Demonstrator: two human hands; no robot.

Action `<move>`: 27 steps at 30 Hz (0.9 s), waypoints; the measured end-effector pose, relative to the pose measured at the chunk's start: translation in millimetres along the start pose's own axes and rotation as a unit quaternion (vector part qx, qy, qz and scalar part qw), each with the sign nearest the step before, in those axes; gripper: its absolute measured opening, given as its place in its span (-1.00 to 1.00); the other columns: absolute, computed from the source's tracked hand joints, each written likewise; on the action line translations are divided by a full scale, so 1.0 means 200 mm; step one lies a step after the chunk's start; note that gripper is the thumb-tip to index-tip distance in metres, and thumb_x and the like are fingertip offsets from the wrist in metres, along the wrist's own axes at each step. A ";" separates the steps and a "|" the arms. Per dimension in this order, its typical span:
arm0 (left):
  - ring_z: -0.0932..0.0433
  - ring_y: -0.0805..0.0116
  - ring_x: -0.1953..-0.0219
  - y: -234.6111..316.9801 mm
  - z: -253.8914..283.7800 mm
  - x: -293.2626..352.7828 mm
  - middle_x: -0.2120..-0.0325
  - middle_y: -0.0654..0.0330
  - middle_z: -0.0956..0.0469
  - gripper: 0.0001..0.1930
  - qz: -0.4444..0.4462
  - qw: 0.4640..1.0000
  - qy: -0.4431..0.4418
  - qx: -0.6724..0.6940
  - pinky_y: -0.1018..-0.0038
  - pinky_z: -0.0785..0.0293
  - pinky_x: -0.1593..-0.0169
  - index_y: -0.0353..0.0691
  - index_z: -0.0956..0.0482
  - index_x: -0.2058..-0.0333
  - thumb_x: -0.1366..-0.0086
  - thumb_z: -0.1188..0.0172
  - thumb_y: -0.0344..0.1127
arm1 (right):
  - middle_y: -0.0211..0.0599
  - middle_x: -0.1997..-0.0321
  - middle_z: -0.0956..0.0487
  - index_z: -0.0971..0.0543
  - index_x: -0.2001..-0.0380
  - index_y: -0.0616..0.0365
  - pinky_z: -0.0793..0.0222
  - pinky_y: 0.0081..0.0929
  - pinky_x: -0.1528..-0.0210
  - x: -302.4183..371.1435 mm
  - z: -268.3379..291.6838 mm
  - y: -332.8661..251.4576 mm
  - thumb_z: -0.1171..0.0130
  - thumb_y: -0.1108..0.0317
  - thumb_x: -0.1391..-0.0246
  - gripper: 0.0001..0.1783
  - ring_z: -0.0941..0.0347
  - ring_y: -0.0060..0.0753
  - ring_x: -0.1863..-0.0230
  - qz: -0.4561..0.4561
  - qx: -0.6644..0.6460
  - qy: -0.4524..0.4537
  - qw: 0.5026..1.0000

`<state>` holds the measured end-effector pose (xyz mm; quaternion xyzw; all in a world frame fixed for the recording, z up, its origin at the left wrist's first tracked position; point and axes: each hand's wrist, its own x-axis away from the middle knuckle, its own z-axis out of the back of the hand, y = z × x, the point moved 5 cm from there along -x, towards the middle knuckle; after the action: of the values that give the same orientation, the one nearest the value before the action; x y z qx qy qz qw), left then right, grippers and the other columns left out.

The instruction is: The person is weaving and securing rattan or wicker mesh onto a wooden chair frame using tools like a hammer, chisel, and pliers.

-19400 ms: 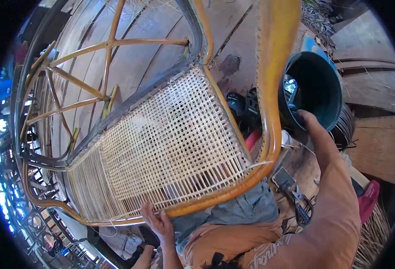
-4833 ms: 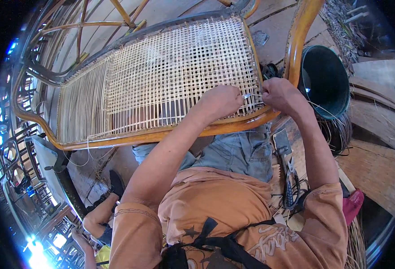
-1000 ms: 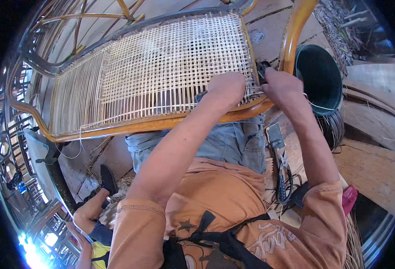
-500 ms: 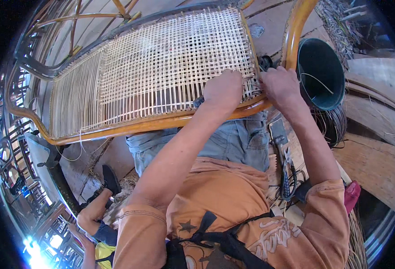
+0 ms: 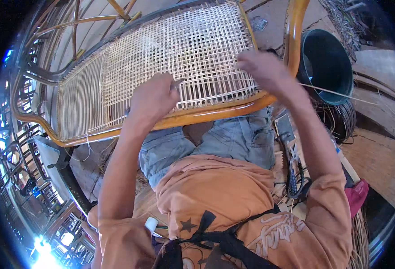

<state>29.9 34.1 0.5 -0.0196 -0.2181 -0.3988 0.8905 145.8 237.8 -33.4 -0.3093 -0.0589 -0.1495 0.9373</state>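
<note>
Across my lap lies a rattan frame with a half-woven cane panel (image 5: 179,54); open parallel strands show along its near side. My left hand (image 5: 155,98) is closed above the panel's near middle, around a slim tool (image 5: 178,82) whose grey tip sticks out by the thumb and whose dark end shows at the other side. At the panel's right end, my right hand (image 5: 267,74) is raised with curled fingers; what they hold is hidden. A pale cane strip (image 5: 341,95) runs out to the right from behind my right wrist.
A dark green bucket (image 5: 327,67) stands right of the frame's curved pole (image 5: 296,31), with a coil of dark strands (image 5: 341,121) beside it. Pliers (image 5: 293,154) and a flat grey piece (image 5: 285,129) lie by my right thigh. Fibre scraps (image 5: 341,22) are piled at far right.
My left hand has moved left along the panel, away from the right edge. My right hand has lifted slightly up and left. The cane strip now stretches out rightward past the bucket.
</note>
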 end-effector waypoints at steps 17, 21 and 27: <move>-0.60 0.02 0.38 0.54 -0.15 -0.24 0.45 -0.02 -0.60 -0.79 -0.061 0.994 -0.091 0.010 0.14 -0.50 0.29 -0.24 -0.62 0.42 -0.09 -0.01 -0.33 | 0.05 0.37 -0.54 -0.55 0.37 0.22 -0.38 -0.15 0.20 0.02 -0.02 0.12 0.00 0.28 0.04 -0.74 -0.47 0.07 0.28 -0.045 -0.042 -0.067 0.996; -0.61 0.04 0.37 0.64 -0.13 -0.23 0.44 0.01 -0.61 -0.79 -0.102 0.988 -0.114 -0.033 0.17 -0.52 0.29 -0.23 -0.63 0.42 -0.09 -0.02 -0.32 | -0.03 0.51 -0.50 -0.52 0.36 0.23 -0.34 -0.29 0.35 0.03 -0.02 0.14 -0.02 0.32 0.00 -0.78 -0.46 -0.12 0.47 -0.010 -0.027 -0.090 0.996; -0.58 -0.03 0.33 0.58 -0.21 -0.24 0.43 -0.10 -0.57 -0.60 -0.034 0.987 -0.146 0.059 0.14 -0.49 0.25 -0.27 -0.61 0.42 -0.18 0.00 -0.02 | 0.05 0.47 -0.50 -0.51 0.41 0.26 -0.34 -0.20 0.31 0.02 -0.02 0.15 -0.02 0.31 0.02 -0.78 -0.46 0.05 0.37 -0.007 -0.004 -0.077 0.997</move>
<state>100.4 137.0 -39.8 -0.0175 -0.3697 -0.4084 0.8344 159.1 257.0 -53.5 -0.3232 -0.1328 -0.1323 0.9276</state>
